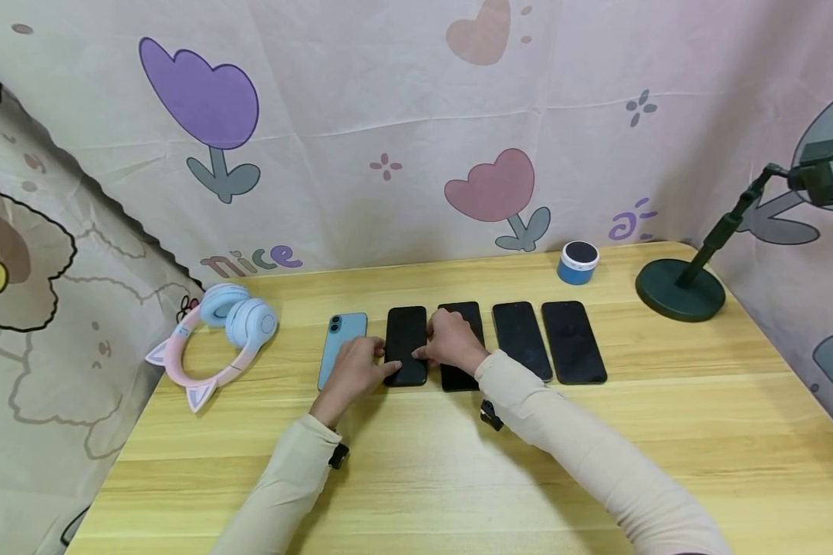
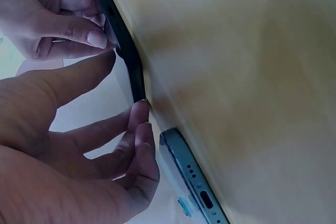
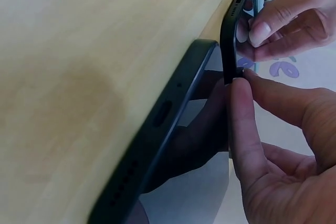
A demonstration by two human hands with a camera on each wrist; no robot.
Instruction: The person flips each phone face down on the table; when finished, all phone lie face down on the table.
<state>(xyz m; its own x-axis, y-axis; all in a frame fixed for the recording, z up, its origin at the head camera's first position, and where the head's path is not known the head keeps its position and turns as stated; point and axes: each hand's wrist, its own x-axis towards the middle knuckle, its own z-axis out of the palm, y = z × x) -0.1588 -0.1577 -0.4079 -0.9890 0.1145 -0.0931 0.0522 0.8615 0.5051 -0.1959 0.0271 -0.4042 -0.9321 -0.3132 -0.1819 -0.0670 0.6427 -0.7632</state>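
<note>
Near the middle of the table, a black smartphone (image 1: 406, 337) lies screen up. My left hand (image 1: 352, 368) grips its left edge, thumb over the lower left corner of the screen. From the other side my right hand (image 1: 456, 341) pinches the right edge; in the right wrist view its thumb and forefinger meet at that phone's side (image 3: 229, 45). Left of it lies a light blue smartphone (image 1: 341, 334), camera side up. A second black phone (image 1: 461, 378) is partly hidden beneath my right hand.
Two more dark phones (image 1: 522, 335) (image 1: 574, 343) continue the row rightward. Pink and blue cat-ear headphones (image 1: 251, 322) lie at the left. A blue and white jar (image 1: 578, 264) stands at the back, beside a dark green stand (image 1: 680, 290). A patterned cloth (image 1: 347, 200) hangs behind the table.
</note>
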